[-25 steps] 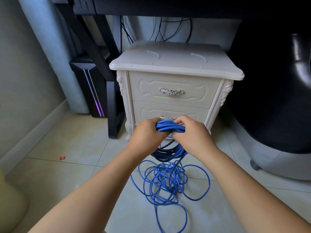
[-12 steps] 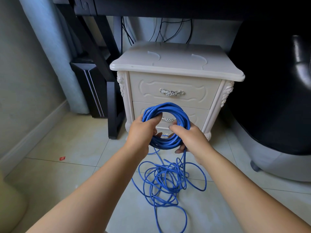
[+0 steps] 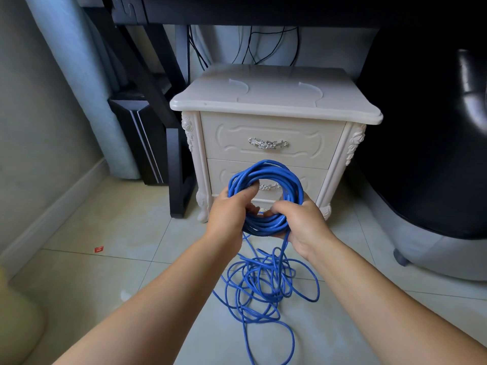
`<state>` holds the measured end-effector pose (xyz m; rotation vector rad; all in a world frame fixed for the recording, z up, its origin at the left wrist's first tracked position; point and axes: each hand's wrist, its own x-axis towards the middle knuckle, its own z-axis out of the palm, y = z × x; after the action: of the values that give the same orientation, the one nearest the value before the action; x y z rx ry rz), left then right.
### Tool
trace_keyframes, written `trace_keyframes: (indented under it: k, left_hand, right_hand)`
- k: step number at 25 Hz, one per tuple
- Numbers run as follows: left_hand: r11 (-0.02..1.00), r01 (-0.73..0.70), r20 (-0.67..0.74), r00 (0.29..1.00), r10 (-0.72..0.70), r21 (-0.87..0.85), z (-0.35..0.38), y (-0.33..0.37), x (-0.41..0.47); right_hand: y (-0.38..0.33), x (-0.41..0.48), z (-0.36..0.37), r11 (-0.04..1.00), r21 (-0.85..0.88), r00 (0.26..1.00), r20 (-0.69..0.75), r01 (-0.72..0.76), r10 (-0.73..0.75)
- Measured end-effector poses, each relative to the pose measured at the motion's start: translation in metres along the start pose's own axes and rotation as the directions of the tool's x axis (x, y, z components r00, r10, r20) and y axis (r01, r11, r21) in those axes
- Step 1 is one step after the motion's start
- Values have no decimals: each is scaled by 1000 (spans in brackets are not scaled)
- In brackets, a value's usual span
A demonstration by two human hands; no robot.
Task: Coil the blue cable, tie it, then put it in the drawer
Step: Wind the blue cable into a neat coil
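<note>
The pale tiled floor fills the bottom of the view. A big black chair sits on the right. A white nightstand stands in the middle, under a dark desk. Its top drawer and bottom drawer are both shut. A black computer box stands to its left.

Part of the blue cable is wound into a round ring, held up in front of the bottom drawer. The rest hangs down and lies in a loose, messy pile on the floor between the person's arms.

The left hand grips the ring's left side, thumb across the strands. The right hand grips the ring's bottom right, fingers curled round it.

A tiny red scrap lies on the floor at the left.
</note>
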<state>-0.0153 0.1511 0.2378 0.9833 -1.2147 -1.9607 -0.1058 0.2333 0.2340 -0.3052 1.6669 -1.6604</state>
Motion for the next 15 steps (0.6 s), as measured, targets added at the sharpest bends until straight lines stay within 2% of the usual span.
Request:
trace_keyframes:
  k: [3, 5, 6, 8, 10, 12, 13, 15]
  left_hand:
    - [970, -60, 85, 996, 41, 237, -5, 4, 3]
    - [887, -233, 143, 971, 191, 399, -7, 9, 3]
    - [812, -325, 181, 945, 271, 484, -8, 12, 2]
    - [643, -454, 279, 890, 360, 617, -9, 14, 0]
    - [506, -514, 384, 857, 345, 693, -11, 13, -1]
    - [443, -506, 416, 862, 290, 740, -10, 11, -2]
    - [439, -489, 401, 872, 281, 754, -10, 11, -1]
    - [488, -452, 354, 891, 284, 746, -11, 11, 0]
  right_hand:
    - [-5, 4, -6, 990, -120, 993, -83, 70, -80]
    - [-11, 3, -11, 940, -292, 974, -84, 177, -209]
    - [-13, 1, -12, 899, -375, 961, -61, 227, -269]
    - [-14, 0, -13, 775, -551, 933, 16, 309, -360]
    - [-13, -2, -11, 561, -747, 904, 126, 357, -408]
    - [-13, -5, -8, 336, -859, 877, 229, 386, -423]
    - [-14, -6, -7, 295, -870, 867, 247, 395, -433]
    - [-16, -9, -6, 332, -856, 866, 230, 397, -444]
